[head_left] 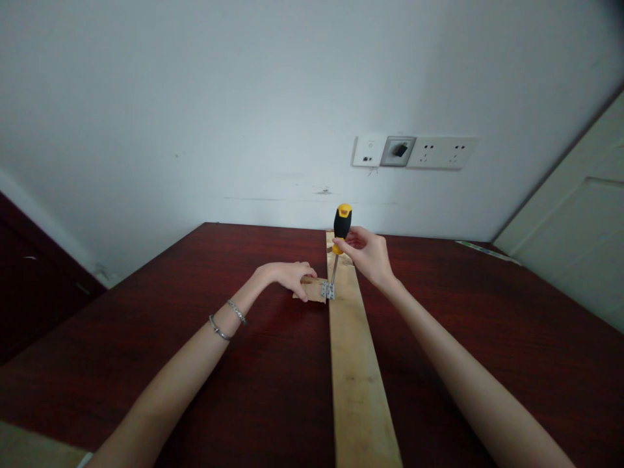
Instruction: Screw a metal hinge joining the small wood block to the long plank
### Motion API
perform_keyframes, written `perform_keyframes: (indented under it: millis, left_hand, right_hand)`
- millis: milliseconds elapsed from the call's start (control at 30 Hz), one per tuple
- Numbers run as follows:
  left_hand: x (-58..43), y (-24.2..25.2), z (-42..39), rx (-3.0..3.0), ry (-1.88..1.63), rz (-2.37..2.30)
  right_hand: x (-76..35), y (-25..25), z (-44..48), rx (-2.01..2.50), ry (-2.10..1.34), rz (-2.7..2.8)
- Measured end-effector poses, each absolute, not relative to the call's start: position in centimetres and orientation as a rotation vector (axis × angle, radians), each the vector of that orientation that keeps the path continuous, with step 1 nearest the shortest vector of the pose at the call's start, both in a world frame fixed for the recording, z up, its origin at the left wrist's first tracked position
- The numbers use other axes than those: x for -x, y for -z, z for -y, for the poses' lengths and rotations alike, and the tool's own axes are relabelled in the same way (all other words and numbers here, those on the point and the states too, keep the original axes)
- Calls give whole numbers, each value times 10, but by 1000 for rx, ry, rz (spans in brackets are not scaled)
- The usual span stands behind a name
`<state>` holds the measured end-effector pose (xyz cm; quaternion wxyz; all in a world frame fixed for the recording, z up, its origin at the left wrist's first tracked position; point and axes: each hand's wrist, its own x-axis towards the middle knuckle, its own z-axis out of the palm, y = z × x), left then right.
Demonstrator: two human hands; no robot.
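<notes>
A long pale wooden plank (358, 377) lies lengthwise on the dark red table (195, 364). Against its left edge sits a small wood block (313, 288), joined to it by a small metal hinge (327, 290). My left hand (288, 275) lies on top of the small block, fingers curled over it, pressing it down. My right hand (368, 255) grips a screwdriver (340, 231) with a black and yellow handle. The screwdriver stands nearly upright with its tip on the hinge.
A white wall stands right behind the table, with a row of wall sockets (414, 151) above the plank's far end. A pale door (575, 240) is at the right. Dark furniture (29, 279) stands at the left.
</notes>
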<state>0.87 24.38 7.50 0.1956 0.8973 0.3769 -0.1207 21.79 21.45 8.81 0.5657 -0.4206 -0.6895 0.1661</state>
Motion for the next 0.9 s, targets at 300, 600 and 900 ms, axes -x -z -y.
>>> perform_keyframes:
  millis: [300,600,900]
  left_hand:
    - [-9,-74,-245,-2512,347,-1054]
    - [-8,-72,-246,-2526,329,-1057]
    - [-9,-75,-243,-2514,317,-1054]
  right_hand:
    - [-214,-83,-216,990,-305,1586]
    - [-209,-83,-214,1007,-241,1559]
    - [-204,-84,-211,1017,-230,1543]
